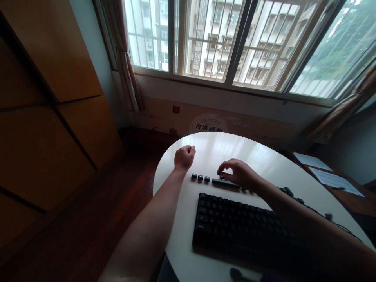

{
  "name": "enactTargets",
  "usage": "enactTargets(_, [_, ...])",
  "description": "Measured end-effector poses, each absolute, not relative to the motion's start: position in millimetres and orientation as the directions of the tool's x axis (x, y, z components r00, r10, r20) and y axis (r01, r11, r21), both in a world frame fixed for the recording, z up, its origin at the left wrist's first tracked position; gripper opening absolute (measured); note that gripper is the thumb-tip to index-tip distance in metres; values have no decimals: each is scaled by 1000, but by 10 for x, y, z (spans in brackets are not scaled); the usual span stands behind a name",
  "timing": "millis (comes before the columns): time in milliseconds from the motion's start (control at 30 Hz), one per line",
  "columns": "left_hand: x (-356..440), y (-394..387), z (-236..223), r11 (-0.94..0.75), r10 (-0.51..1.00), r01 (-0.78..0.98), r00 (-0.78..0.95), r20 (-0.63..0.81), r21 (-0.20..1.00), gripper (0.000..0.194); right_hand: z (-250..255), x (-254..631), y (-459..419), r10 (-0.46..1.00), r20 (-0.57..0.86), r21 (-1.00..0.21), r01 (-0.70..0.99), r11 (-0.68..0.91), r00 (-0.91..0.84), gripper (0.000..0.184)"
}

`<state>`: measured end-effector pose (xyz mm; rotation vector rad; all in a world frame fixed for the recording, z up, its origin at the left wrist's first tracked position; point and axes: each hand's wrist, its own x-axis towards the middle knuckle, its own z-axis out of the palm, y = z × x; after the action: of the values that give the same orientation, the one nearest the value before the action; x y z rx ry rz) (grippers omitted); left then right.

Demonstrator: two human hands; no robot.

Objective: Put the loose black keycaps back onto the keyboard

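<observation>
Head view, person seated at a round white glossy desk [264, 156] below a barred window [223, 39]

Right hand [239, 174]: palm down over the far side of the desk, fingers [225, 168] curled and pinched together at the tips on a small black keycap [219, 172]. The cap sits at or just above the desk surface; cannot tell whether it is lifted clear.

Left hand [184, 156]: resting on the desk left of the right hand, well apart from it. Fingers closed into a loose fist, thumb against forefinger; whether anything small is held inside cannot be told.

Loose parts: three small black square keycaps [200, 178] in a short row on the desk between the two hands, just beyond the keyboard. To their right, touching the line, a long black bar-shaped keycap [225, 183], partly under the right hand.

Black full-size computer keyboard [235, 223] lies nearer the person, right forearm crossing over its right end. More small dark pieces [289, 192] sit on the desk past the right wrist, too dim to identify.

Surroundings: brown wooden cabinet [44, 117] at left, white papers [326, 172] on a side surface at right
</observation>
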<state>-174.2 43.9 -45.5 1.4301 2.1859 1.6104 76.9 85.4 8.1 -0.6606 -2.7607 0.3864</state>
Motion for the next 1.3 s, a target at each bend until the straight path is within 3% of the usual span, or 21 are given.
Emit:
enactTargets(167, [-1748,473,-467,39,707,617,-572,415,786,34,182,1334,346,362,310,-374,238,897,-879,9])
enactTargets(400, [-1721,508,-509,83,716,596,-593,369,799,34,-64,1739,-236,322,271,-470,167,866,-907,8])
enactTargets(800, [-1801,522,-581,156,686,577,-647,332,801,35,-242,1708,-422,252,421,-296,131,946,-872,18])
enactTargets(967, [-1818,533,-618,159,687,568,-651,323,807,35,-249,1712,-444,293,404,-274,191,943,-867,25])
enactTargets(1300, [-1822,525,-630,169,682,564,-659,317,808,35,-239,1687,-435,281,439,-309,151,939,-853,25])
